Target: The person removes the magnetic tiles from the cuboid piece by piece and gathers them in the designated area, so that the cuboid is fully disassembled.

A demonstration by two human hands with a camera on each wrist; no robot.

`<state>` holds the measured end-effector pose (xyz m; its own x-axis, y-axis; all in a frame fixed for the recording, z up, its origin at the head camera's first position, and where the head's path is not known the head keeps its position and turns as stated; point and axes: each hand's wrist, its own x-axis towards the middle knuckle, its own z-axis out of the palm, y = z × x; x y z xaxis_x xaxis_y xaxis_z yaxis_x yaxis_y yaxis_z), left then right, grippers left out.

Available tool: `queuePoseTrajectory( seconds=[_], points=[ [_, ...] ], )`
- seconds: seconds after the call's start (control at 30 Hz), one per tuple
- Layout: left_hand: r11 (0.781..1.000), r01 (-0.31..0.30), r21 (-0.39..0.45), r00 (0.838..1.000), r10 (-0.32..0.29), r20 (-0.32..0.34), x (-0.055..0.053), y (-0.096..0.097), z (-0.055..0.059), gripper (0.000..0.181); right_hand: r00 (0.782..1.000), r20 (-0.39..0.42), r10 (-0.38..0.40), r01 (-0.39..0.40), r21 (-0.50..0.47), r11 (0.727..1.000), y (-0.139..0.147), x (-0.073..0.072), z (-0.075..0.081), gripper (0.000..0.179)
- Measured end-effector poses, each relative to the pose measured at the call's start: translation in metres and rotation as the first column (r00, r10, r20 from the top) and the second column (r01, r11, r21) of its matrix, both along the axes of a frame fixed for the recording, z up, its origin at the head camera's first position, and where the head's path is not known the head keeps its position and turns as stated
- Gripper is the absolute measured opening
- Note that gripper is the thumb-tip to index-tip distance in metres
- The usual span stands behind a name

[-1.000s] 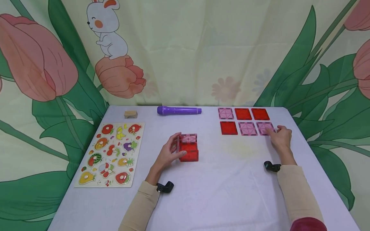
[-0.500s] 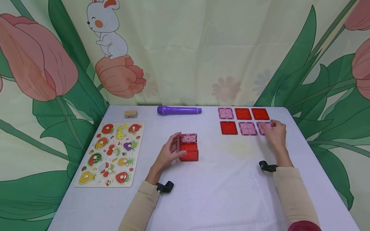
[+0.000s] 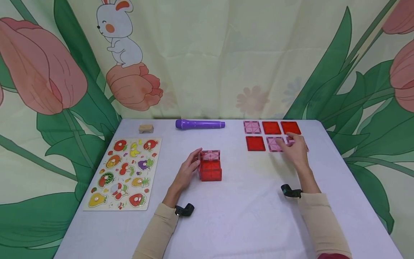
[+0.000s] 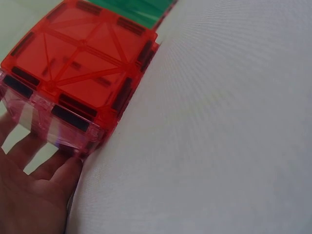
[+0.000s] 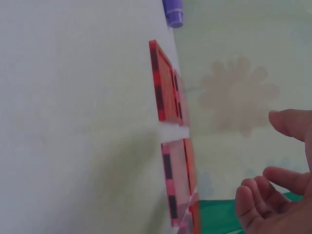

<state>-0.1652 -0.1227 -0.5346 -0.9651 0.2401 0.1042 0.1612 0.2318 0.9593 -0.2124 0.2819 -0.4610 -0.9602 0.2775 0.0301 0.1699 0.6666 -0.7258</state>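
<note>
A small boxy build of see-through red and pink magnetic tiles (image 3: 211, 175) stands mid-table. My left hand (image 3: 185, 173) is at its left side, fingers stretched along the pink side tile (image 4: 61, 119); the thumb lies off the red front tile (image 4: 83, 53). My right hand (image 3: 297, 151) hovers over the loose tiles at the back right, thumb and forefinger apart and nothing between them in the right wrist view. Its fingertips are above or at the middle pink tile (image 3: 273, 144); contact cannot be told. The hand partly covers the right pink tile (image 3: 305, 147).
Beside these lie a red tile (image 3: 255, 143), and behind, a pink tile (image 3: 252, 127) and two red tiles (image 3: 271, 128). A purple microphone-shaped toy (image 3: 200, 124) and small wooden block (image 3: 146, 128) lie at the back. A fruit puzzle board (image 3: 123, 174) is on the left.
My right hand has moved left from the right pink tile toward the middle one. My left thumb has come off the build's red front; the build stays in place.
</note>
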Motion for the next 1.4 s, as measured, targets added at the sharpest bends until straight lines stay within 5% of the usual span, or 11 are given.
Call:
queuePoseTrajectory(
  seconds=[0.2, 0.43, 0.8, 1.07, 1.4],
  points=[
    [1.0, 0.022, -0.009, 0.999, -0.022, 0.03, -0.001, -0.001, 0.003, 0.05, 0.995, -0.04, 0.097, -0.097, -0.011, 0.995, -0.019, 0.008, 0.002, 0.071],
    [0.999, 0.048, -0.026, 0.998, -0.047, 0.031, 0.015, 0.001, 0.039, 0.052, 0.977, -0.071, 0.201, -0.204, -0.031, 0.978, -0.043, 0.016, 0.005, 0.069],
    [0.998, 0.05, -0.027, 0.998, -0.049, 0.025, 0.013, 0.001, 0.039, 0.053, 0.936, -0.093, 0.34, -0.341, 0.011, 0.94, -0.075, 0.023, 0.005, 0.063],
    [0.999, 0.042, -0.018, 0.999, -0.041, 0.017, 0.0, -0.001, 0.009, 0.054, 0.898, -0.085, 0.431, -0.431, 0.015, 0.902, -0.103, 0.031, 0.002, 0.062],
    [1.0, 0.008, 0.013, 1.0, -0.008, -0.025, 0.0, 0.0, 0.001, 0.054, 0.852, -0.08, 0.518, -0.521, -0.032, 0.853, -0.135, 0.047, -0.003, 0.057]
  ],
)
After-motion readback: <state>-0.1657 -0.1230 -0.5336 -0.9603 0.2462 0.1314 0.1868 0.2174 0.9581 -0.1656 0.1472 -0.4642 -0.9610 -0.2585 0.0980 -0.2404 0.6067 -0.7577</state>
